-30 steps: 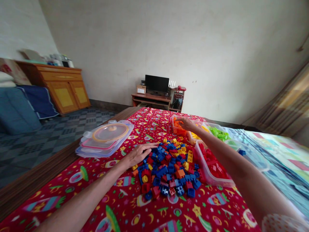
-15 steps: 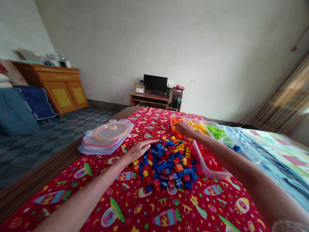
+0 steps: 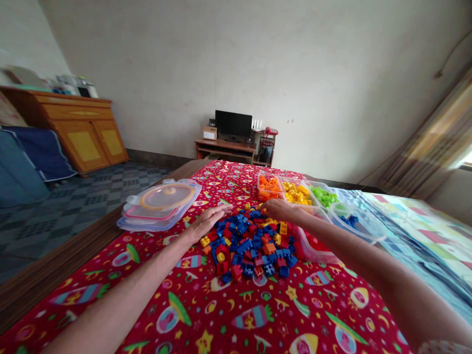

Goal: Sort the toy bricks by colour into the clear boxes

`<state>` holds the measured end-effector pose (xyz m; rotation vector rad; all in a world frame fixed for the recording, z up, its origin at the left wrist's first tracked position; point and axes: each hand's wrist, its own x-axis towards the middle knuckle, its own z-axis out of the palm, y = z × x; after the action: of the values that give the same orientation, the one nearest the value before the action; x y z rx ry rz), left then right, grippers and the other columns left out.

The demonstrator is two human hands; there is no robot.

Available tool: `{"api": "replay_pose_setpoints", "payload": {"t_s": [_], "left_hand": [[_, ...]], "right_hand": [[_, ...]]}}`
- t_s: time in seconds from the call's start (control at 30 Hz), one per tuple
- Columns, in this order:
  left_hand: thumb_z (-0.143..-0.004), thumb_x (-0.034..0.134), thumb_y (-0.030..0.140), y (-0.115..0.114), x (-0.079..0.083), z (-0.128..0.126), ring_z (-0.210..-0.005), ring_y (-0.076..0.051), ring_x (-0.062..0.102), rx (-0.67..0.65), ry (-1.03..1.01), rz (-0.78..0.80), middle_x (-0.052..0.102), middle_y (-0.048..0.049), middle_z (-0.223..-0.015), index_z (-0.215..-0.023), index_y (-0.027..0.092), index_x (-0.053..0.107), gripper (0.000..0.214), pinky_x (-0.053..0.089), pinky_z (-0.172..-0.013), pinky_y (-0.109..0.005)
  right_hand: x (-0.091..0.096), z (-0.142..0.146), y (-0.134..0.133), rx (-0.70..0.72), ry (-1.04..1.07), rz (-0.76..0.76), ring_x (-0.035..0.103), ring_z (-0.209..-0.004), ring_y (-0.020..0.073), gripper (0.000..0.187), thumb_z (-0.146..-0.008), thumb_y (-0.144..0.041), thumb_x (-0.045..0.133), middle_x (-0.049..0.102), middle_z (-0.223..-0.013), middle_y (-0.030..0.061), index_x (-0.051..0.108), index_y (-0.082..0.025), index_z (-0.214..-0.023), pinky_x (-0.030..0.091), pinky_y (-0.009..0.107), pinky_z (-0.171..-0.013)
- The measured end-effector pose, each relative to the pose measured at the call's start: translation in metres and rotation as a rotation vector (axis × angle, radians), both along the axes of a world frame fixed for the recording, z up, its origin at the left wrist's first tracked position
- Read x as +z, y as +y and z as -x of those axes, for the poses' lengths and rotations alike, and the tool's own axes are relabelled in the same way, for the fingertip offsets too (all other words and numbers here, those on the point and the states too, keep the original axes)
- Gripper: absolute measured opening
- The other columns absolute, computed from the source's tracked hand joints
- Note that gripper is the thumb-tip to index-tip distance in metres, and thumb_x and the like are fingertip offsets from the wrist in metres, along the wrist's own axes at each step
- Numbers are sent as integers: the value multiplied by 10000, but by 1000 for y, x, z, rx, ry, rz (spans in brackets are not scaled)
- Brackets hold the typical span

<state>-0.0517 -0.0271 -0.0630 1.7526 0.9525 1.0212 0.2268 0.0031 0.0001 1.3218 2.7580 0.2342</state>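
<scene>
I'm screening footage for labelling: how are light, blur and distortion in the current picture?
Head view: the window beside the curtain is washed out white; head view: the wooden cabinet looks stretched and soft near the left edge; head view: the toy bricks are clearer.

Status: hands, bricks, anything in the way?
Left hand extended at left of brick pile; right hand at far edge, grip unclear. Pile mixed-colour, on red cloth. Right forearm hides part of red-brick box.

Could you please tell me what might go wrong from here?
The right forearm passes over the container of red bricks, so a dip could knock its rim. The right hand is low by the loose brick pile and might scatter pieces. The stacked lids could slide if bumped.
</scene>
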Motion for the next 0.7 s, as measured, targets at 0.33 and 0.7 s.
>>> {"api": "replay_pose_setpoints", "payload": {"t_s": [0.33, 0.7], "left_hand": [[-820, 544, 514, 2, -2, 2, -1158, -297, 601, 4, 43, 1, 689, -99, -1187, -1251, 140, 621, 577, 435, -1023, -417], [-835, 525, 485, 2, -1, 2, -1103, -279, 633, 16, 103, -67, 709, -72, -1147, -1184, 179, 673, 487, 466, -983, -408]], "right_hand": [[7, 11, -23, 15, 219, -2, 549, -606, 111, 153, -827, -216, 569, 654, -711, 34, 666, -119, -893, 359, 214, -560], [17, 50, -44, 134, -209, 24, 664, -903, 227, 283, -968, -281, 427, 698, -986, 132, 661, -141, -1043, 516, 309, -739]]}}
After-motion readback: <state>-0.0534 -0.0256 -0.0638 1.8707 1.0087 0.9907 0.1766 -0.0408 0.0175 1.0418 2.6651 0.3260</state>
